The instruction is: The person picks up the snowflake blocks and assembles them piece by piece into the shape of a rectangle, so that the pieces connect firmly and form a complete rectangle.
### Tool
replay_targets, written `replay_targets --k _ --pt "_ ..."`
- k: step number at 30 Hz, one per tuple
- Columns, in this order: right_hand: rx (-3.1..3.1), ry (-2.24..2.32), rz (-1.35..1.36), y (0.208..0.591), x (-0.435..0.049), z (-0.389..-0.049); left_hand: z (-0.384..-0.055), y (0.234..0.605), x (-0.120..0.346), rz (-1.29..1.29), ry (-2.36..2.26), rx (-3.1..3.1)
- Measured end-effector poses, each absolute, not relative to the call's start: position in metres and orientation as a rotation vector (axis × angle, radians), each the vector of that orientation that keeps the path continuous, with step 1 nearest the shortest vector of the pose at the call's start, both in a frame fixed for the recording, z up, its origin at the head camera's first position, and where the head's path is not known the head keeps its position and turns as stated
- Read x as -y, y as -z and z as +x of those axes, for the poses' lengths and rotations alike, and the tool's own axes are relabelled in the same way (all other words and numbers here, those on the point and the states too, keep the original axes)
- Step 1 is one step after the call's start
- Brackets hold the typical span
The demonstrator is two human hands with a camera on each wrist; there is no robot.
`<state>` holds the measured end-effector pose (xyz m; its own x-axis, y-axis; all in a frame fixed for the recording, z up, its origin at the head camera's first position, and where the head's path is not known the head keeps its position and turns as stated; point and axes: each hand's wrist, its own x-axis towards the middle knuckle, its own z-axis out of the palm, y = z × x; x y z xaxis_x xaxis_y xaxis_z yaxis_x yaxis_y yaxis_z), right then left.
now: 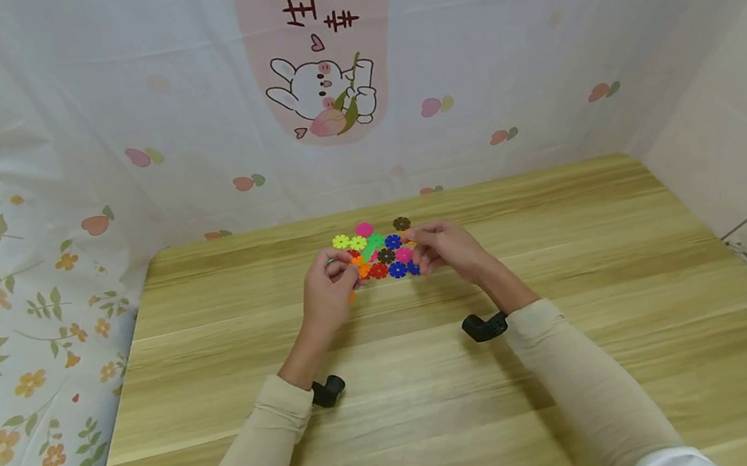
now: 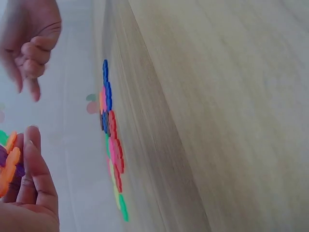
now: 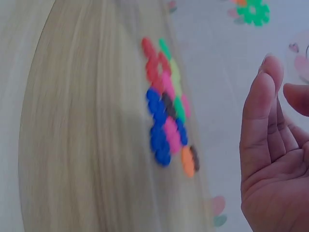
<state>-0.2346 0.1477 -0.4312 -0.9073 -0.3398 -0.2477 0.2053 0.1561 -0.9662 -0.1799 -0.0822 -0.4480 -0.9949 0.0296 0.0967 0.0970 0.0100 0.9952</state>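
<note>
My left hand (image 1: 328, 292) pinches a cluster of joined, notched plastic snowflake discs, raised above the table. Orange (image 2: 9, 175) and purple (image 2: 3, 157) discs show in it, plus a green disc (image 3: 254, 13); part of the cluster is hidden by the fingers. Across from it, my right hand (image 1: 452, 251) hovers with its fingers loosely bent. Thumb and fingertips (image 3: 274, 72) stand apart with nothing between them in the right wrist view. Loose discs lie beneath and behind both hands, among them a blue disc (image 1: 397, 270), a red disc (image 1: 379, 271) and yellow discs (image 1: 341, 242).
A pink disc (image 1: 364, 229) and a brown disc (image 1: 402, 223) lie farthest back on the wood-grain table (image 1: 416, 420). Behind the table's rear edge hangs a printed cloth (image 1: 462, 50). A black wrist device (image 1: 485, 327) sits by each sleeve.
</note>
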Motion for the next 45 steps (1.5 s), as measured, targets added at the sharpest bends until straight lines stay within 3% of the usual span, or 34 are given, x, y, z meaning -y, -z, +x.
replay_targets --k 23,45 --pt "-2.263 1.452 -0.052 0.475 -0.155 -0.239 -0.178 0.446 0.087 0.03 2.143 2.268" --pt "-2.375 1.217 -0.076 0.467 -0.157 -0.244 -0.182 0.445 0.085 0.215 2.338 2.192"
